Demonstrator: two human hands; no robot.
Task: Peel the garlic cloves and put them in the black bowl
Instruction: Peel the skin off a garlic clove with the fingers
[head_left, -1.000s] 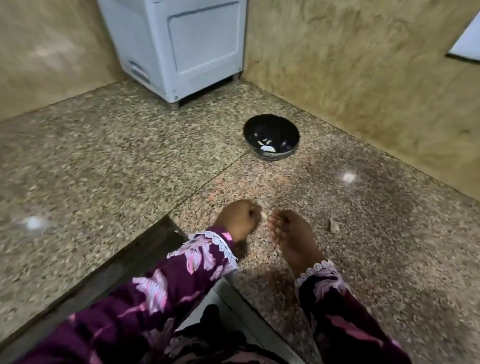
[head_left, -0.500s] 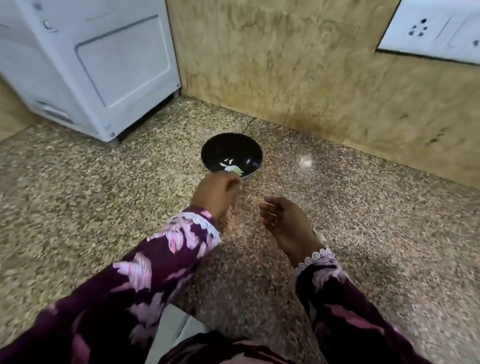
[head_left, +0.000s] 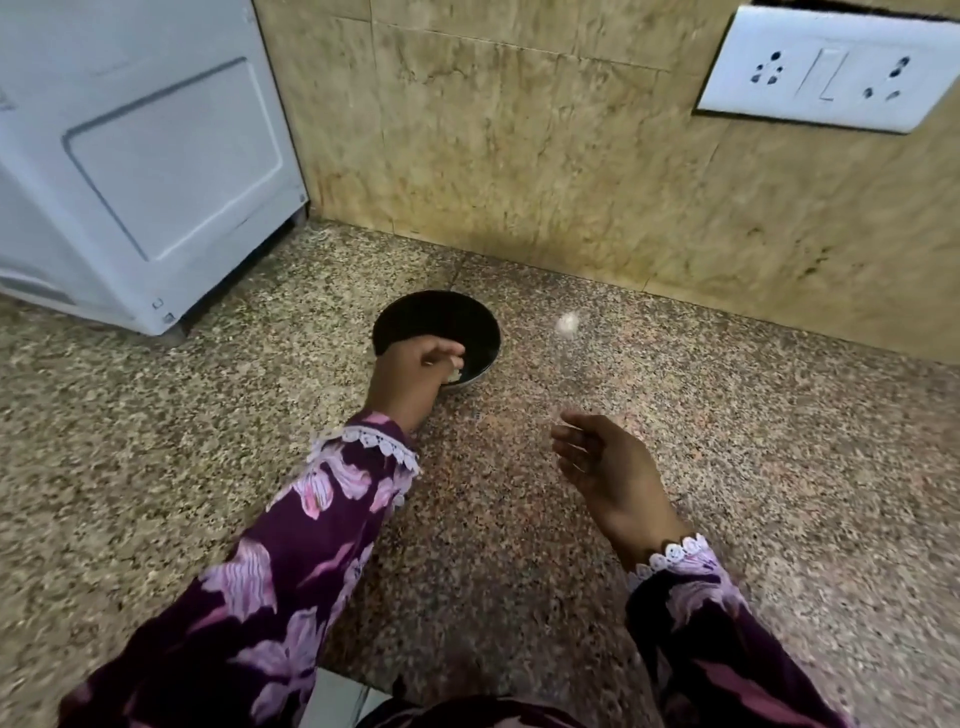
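A pale peeled garlic clove (head_left: 455, 373) is sitting at the fingertips of the left hand (head_left: 415, 379), right over the near rim of the round black bowl (head_left: 435, 317). The left hand is reaching forward with its back to the camera and its fingers curled down and in, pinching the small clove between the thumb and fingertips; the picture is too blurred there to tell how tightly. The hand is covering the front part of the black bowl, so whatever is lying inside is mostly hidden. The black bowl is standing on the speckled brown granite counter (head_left: 208, 467), near the back, just in front of the beige tiled wall (head_left: 519, 156).

The right hand (head_left: 608, 467) is hovering above the granite counter, nearer the camera and to the right of the black bowl, well apart from it. Its palm is facing left, its fingers are loosely bent and spread, and nothing is showing in its grasp. Both arms are wearing dark purple sleeves with pink flowers and white lace cuffs (head_left: 363, 444).

A white boxy appliance (head_left: 145, 166) is standing on the counter at the back left. A white socket and switch plate (head_left: 831, 67) is sitting on the wall at the upper right. A small bright spot (head_left: 567, 323) is showing on the counter just right of the bowl; it is too blurred to say what it is.
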